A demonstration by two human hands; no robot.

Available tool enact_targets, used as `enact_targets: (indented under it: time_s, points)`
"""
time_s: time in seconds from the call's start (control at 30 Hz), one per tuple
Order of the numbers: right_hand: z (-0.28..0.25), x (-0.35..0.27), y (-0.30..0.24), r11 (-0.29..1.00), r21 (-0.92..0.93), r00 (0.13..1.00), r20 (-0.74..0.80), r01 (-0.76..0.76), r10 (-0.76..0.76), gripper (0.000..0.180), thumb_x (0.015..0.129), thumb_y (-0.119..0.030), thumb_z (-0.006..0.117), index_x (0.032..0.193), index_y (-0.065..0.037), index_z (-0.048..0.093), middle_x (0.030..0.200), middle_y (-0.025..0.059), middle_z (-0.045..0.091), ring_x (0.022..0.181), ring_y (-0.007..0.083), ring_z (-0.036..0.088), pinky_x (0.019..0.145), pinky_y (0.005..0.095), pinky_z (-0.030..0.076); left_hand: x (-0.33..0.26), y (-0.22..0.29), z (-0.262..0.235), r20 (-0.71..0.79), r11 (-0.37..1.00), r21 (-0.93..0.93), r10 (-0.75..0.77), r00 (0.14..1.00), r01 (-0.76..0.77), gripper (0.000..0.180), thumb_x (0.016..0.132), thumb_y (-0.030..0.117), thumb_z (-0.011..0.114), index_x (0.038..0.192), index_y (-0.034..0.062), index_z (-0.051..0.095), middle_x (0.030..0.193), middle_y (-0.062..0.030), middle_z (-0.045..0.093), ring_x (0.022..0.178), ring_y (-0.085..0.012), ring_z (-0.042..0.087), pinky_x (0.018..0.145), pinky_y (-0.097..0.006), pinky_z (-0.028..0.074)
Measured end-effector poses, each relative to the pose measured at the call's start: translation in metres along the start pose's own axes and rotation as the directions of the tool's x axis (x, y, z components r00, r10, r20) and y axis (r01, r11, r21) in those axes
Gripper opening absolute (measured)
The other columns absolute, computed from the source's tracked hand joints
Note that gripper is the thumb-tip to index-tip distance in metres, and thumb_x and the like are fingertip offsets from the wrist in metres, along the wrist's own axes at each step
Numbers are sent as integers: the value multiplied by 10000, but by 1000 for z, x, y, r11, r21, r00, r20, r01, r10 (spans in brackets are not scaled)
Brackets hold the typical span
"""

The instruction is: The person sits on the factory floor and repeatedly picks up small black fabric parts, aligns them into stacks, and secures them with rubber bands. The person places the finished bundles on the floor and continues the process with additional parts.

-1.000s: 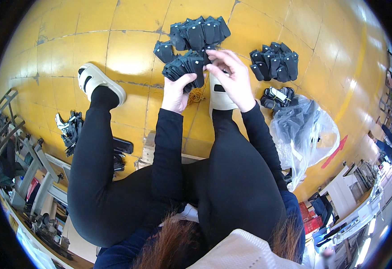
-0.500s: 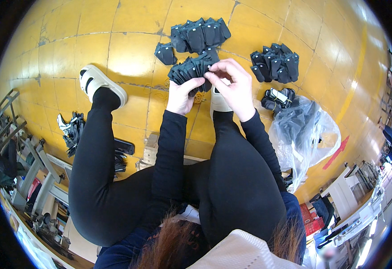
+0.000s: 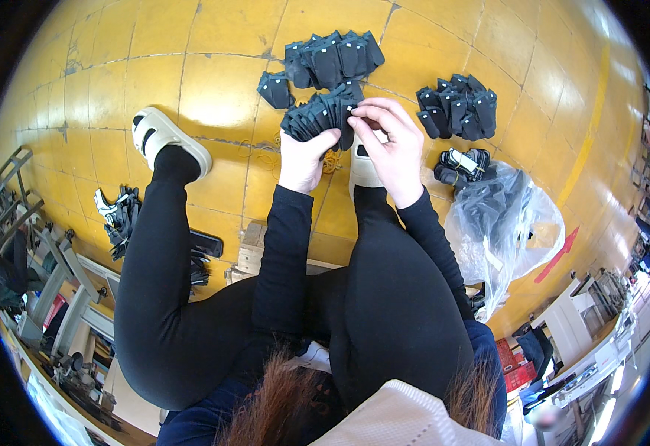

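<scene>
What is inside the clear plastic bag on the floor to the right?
The clear plastic bag holds dark pieces near its top, apparently like the small black pieces piled beside it. Crumpled, glaring plastic hides their number and the bag's bottom.

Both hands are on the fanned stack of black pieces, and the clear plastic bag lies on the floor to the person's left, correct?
Not quite. Both the left hand and right hand are on the fanned stack of black pieces, but the head view shows the clear plastic bag on the person's right.
</scene>
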State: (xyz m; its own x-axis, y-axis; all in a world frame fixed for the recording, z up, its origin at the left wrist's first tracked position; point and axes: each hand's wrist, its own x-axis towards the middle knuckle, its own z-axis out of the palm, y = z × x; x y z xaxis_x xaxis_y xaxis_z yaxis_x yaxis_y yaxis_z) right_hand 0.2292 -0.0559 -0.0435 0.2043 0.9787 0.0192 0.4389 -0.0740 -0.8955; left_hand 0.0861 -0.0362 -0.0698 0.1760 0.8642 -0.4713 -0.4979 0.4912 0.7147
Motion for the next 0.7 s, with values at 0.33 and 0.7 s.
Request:
enact_targets:
  time_s: [0.33, 0.7]
  points:
    - [9, -3, 0, 980, 139, 988, -47, -142, 150, 95, 752, 14, 686, 835, 12, 641, 973, 122, 675, 758, 174, 670, 695, 281, 557, 4, -8, 0, 13, 994, 107, 24, 1000, -25, 288, 729, -74, 686, 1011, -21, 667, 935, -56, 691, 811, -112, 648, 754, -250, 513]
    - [8, -9, 7, 942, 220, 963, -32, -254, 267, 83, 783, 28, 655, 860, 36, 626, 1010, 94, 676, 765, 101, 648, 678, 220, 527, 1, -14, 5, -27, 997, 57, 54, 998, -53, 296, 747, -90, 611, 1028, -4, 653, 960, -67, 685, 841, -142, 649, 789, -276, 515]
